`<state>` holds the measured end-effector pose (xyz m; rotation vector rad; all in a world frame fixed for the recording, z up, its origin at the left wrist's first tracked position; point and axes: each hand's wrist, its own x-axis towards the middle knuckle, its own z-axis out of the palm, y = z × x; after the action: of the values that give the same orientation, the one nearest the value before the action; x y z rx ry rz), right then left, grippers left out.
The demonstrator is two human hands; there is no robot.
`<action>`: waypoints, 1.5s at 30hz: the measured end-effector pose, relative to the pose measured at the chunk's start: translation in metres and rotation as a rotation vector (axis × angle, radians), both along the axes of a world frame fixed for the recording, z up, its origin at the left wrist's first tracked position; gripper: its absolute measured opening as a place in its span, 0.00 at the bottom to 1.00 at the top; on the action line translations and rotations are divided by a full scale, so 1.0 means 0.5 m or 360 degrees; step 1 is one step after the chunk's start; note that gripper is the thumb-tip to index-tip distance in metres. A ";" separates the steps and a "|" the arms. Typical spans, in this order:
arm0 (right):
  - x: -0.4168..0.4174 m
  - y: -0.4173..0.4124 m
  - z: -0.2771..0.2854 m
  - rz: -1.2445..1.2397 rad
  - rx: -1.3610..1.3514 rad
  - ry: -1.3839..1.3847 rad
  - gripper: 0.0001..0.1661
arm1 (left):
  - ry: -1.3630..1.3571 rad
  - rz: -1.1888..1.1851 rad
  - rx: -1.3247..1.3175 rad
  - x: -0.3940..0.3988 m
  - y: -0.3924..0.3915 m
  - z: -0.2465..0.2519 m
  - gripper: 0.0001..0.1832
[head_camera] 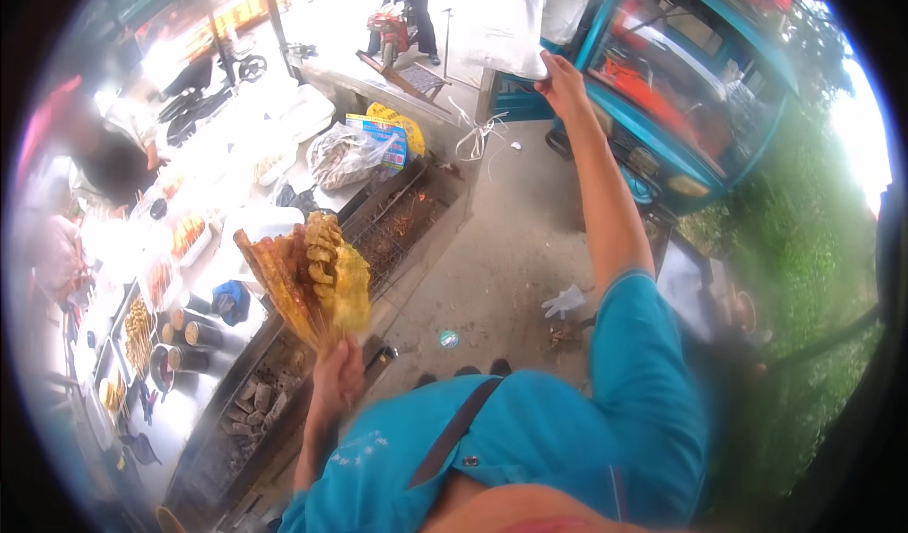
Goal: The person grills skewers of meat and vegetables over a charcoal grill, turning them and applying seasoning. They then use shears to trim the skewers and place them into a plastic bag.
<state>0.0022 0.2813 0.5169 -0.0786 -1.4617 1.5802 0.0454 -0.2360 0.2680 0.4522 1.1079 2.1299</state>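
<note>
My left hand [338, 378] is closed around the sticks of a bunch of skewers [316, 277], whose yellow and reddish-brown food fans out at the top. The bunch is held up over the edge of a long charcoal grill [259, 402], where grey charcoal lies in the near part. My right arm reaches far forward, and my right hand [564, 86] has its fingers and thumb at the lower corner of a stack of white plastic bags [505, 22]. The corner appears pinched between them. A bundle of white string [480, 132] hangs close by.
Left of the grill, a table holds skewer trays [138, 334], several canisters [202, 334] and a clear bag [347, 155]. People [117, 143] stand beyond it. A blue-green vehicle [681, 86] is at right. A disposable glove [565, 302] lies on the ground. A red motorbike [389, 29] is ahead.
</note>
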 end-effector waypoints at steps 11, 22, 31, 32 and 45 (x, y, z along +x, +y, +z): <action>0.213 -0.114 0.112 -0.0611 0.0798 0.0009 0.17 | -0.0053 0.0314 0.0406 0.150 0.079 0.051 0.10; 0.410 -0.179 0.138 -0.0883 0.1857 0.0349 0.13 | 0.0075 0.0939 0.0451 0.240 0.191 0.123 0.06; 0.424 -0.434 -0.167 0.0556 0.2227 0.0154 0.06 | 0.0073 0.1212 0.0645 0.259 0.270 0.138 0.09; 0.412 -0.454 -0.191 0.0725 0.2214 0.0130 0.06 | 0.0088 0.1202 0.0627 0.255 0.272 0.133 0.10; 0.293 -0.549 -0.324 0.1058 0.1442 -0.0188 0.10 | -0.0135 0.1320 0.0012 0.228 0.221 0.104 0.12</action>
<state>0.1487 0.0067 0.3547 0.9292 -2.3168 1.2359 0.1594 -0.1255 0.3199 -0.1421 1.3903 2.8138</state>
